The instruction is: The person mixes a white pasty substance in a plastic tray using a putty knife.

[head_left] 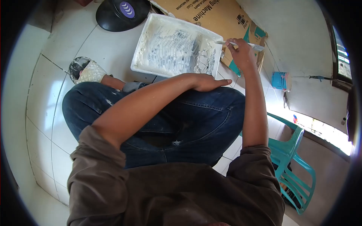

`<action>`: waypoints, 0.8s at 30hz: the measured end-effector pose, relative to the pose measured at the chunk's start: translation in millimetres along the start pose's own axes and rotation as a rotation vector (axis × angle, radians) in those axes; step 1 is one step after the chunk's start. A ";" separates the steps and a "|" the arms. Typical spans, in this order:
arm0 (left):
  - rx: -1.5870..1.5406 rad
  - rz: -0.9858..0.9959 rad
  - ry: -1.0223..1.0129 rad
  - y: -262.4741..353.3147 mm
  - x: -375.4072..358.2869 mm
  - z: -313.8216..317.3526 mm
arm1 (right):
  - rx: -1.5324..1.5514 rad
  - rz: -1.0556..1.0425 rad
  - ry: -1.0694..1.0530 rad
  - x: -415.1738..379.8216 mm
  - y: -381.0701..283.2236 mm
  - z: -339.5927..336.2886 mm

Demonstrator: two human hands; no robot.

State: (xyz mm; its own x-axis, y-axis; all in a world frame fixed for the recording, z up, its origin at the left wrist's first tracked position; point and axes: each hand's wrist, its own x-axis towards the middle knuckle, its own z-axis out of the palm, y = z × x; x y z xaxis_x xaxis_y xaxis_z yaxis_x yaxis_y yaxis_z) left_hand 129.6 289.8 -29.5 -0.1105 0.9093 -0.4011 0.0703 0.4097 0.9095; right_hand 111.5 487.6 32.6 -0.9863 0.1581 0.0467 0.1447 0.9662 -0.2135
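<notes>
A white paint tray [138, 56] with a ribbed bottom lies in front of my knees, smeared with off-white paint and thicker clumps near its right end. My right hand [241, 53] is closed around a slim, pale, flat-ended tool [257, 47]. One tip of the tool reaches the tray's upper right rim; its wider end sticks out past the hand on the right. My left hand [206, 82] lies over my right knee, close to the tray's near right corner, with one digit stretched out to the right and nothing seen in it.
A flattened cardboard box [215, 15] lies beyond the tray, beside a black domed lid-like object [109, 17]. On the right are a blue paint-marked tub [279, 80] and a green plastic chair [288, 150]. My slippered foot [92, 71] rests on the white tiles.
</notes>
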 end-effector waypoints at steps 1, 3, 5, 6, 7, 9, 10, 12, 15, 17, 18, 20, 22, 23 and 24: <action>0.007 -0.002 0.010 2.6 3.0 -1.5 | 0.004 -0.008 0.008 1.2 4.2 3.5; 0.119 -0.060 0.060 -3.0 12.5 2.2 | -0.148 -0.031 -0.038 -0.4 3.0 6.2; 0.085 -0.022 0.087 -14.2 11.9 -2.0 | -0.145 -0.015 -0.037 2.1 4.6 8.6; 0.055 0.020 0.111 -17.4 7.8 -3.9 | -0.143 0.006 -0.033 2.5 5.6 9.4; -0.018 -0.025 0.103 -19.1 3.9 -7.3 | -0.136 0.004 -0.030 1.7 5.4 10.4; 0.008 -0.006 0.128 -21.5 -12.7 -10.8 | -0.153 0.032 0.009 2.4 5.4 12.9; 0.027 0.021 0.148 -20.7 -19.6 -11.9 | -0.149 0.024 0.014 3.6 5.2 13.4; 0.065 -0.039 0.150 -21.9 -22.9 -8.1 | -0.109 -0.038 0.057 4.9 10.7 16.8; 0.124 0.023 0.266 -13.4 -39.8 -4.8 | -0.021 -0.187 0.159 8.9 12.9 21.8; 0.370 0.014 0.288 -4.7 -54.5 -19.8 | 0.123 -0.149 0.122 5.6 5.7 20.1; 0.418 0.098 0.439 -9.2 -61.5 -30.4 | 0.265 -0.105 0.080 2.6 -3.7 15.6; 0.426 0.125 0.596 -15.1 -85.6 -65.5 | 0.393 0.018 -0.015 -0.9 -22.5 -1.6; 0.380 0.044 0.699 -15.7 -123.2 -99.1 | 0.516 0.128 -0.112 5.7 -38.2 -9.4; 0.288 0.048 0.770 -18.4 -140.8 -110.2 | 0.903 0.239 -0.095 10.6 -43.2 -9.6; 0.185 0.042 0.809 -29.4 -149.1 -124.3 | 1.291 0.356 -0.074 14.5 -46.9 -7.2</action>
State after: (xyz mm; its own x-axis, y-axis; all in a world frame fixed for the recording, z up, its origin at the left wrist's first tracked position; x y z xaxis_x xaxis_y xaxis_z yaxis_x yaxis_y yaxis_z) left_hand 20.8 133.2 17.2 -0.7779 0.6202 -0.1009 0.2439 0.4460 0.8612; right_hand 91.0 446.1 50.2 -0.9187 0.3083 -0.2471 0.2554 -0.0137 -0.9667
